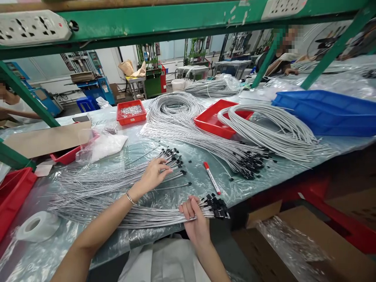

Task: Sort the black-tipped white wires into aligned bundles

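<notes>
My right hand (195, 219) is wrapped round a thick bundle of thin grey cables (152, 217) near the table's front edge, just short of its black connector ends (217, 206). My left hand (155, 172), with a bracelet at the wrist, is over a second, looser spread of grey cables (102, 178). Its fingers are bent and slightly apart, close to the black ends (173, 156), and no cable shows between them. One single cable with a black tip (189, 183) lies between the two bundles. A red and white marker (212, 178) rests right of my hands.
Behind lie a large cable bundle (199, 139), a coiled bundle (273, 133), red trays (131, 112) and a blue tray (326, 113). A tape roll (38, 226) sits at left. Cardboard boxes (320, 243) stand below right. A green frame (164, 19) crosses above; people sit beyond.
</notes>
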Demonstrator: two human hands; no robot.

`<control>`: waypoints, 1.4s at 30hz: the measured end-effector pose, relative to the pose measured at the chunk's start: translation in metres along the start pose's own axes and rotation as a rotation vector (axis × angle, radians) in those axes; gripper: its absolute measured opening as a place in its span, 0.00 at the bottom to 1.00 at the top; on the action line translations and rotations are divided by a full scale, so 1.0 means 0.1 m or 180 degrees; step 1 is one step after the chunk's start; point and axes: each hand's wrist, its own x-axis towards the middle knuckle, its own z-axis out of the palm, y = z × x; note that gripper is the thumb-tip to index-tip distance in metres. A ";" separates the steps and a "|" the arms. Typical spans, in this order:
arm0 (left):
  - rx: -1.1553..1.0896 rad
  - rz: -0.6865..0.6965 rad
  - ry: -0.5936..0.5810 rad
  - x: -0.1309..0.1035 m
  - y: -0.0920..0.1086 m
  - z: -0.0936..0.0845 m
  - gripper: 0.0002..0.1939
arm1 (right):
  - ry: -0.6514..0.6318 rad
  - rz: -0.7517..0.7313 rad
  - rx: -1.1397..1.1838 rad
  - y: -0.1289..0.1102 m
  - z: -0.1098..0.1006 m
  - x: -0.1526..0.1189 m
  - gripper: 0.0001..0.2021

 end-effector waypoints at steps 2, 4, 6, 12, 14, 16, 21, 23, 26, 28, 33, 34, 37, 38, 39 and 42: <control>0.0452 0.0256 0.0189 -0.03 0.05 -0.02 0.14 | 0.0050 -0.0014 -0.0042 0.00 0.01 0.00 0.09; 0.0564 0.0300 0.0023 -0.04 0.11 -0.03 0.15 | 0.0111 -0.0036 -0.0131 0.00 0.03 0.01 0.10; 0.0583 0.0219 -0.0231 -0.05 0.16 -0.02 0.15 | 0.0166 -0.0037 -0.0207 -0.01 0.05 0.02 0.14; 0.0574 0.0569 -0.1050 -0.30 0.42 0.17 0.17 | 0.0466 0.0021 -0.0157 0.00 0.08 0.06 0.18; 0.0426 0.0646 -0.1288 -0.38 0.49 0.18 0.19 | 0.0659 0.0056 -0.0083 0.02 0.06 0.06 0.18; 0.0128 0.0511 -0.1266 -0.38 0.48 0.11 0.18 | 0.0711 0.0036 0.0027 0.03 0.05 0.06 0.17; 0.0146 -0.0099 -0.0443 -0.11 0.14 -0.09 0.16 | 0.0384 -0.0155 0.0008 0.03 0.03 0.04 0.16; 0.0462 -0.0220 -0.0446 0.00 0.00 -0.04 0.19 | 0.0413 -0.0200 -0.0070 0.03 0.02 0.04 0.17; 0.0890 -0.0421 -0.0609 0.10 -0.13 0.19 0.30 | 0.0316 -0.0112 -0.0081 0.02 0.00 0.02 0.17; 0.1017 -0.0545 -0.0710 0.14 -0.18 0.34 0.33 | 0.0183 -0.0097 -0.0088 0.01 0.00 0.01 0.17; 0.0758 -0.0496 -0.0993 0.27 -0.31 0.41 0.12 | 0.0021 -0.0181 -0.0016 0.00 0.04 -0.02 0.17; 0.0713 -0.0480 -0.0973 0.31 -0.33 0.37 0.12 | 0.0018 -0.0169 0.0011 0.01 0.04 -0.02 0.16; 0.0559 -0.0465 -0.0861 0.36 -0.30 0.23 0.12 | 0.0070 -0.0162 0.0024 0.02 0.04 -0.01 0.12; 0.0510 -0.0464 -0.0820 0.35 -0.25 0.20 0.13 | 0.0098 -0.0171 0.0009 0.03 0.04 -0.01 0.11; 0.0483 -0.0441 -0.0781 0.32 -0.17 0.18 0.14 | 0.0124 -0.0172 -0.0010 0.03 0.04 -0.01 0.11; 0.0762 -0.0119 -0.0875 0.08 0.17 0.18 0.17 | 0.0178 -0.0117 -0.0030 0.03 0.05 0.00 0.18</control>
